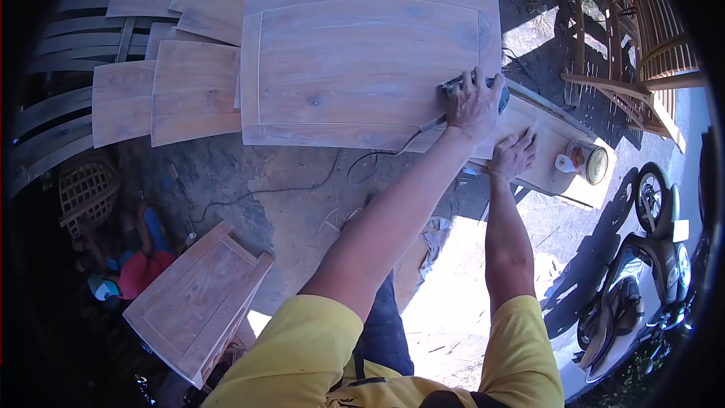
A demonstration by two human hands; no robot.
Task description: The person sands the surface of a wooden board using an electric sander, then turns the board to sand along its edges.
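Note:
A large pale wooden panel (362,68) with a grooved border lies flat near the top centre. On its right end, my left hand (474,106) is closed over a dark corded power tool (451,88), probably a sander. The tool's underside is hidden. Just below and to the right, my right hand (513,155) lies with fingers apart on a light board (540,136), near the panel's lower right corner, holding nothing. A tin (595,165) and a small white object (563,163) sit farther right on that board.
Several wooden panels (196,91) overlap on slats at the left. A cable (279,190) crosses the ground. Another panel (200,295) stands at lower left, beside a crouching person (143,264). Wooden furniture (615,38) is at upper right, a motorcycle (627,302) at lower right.

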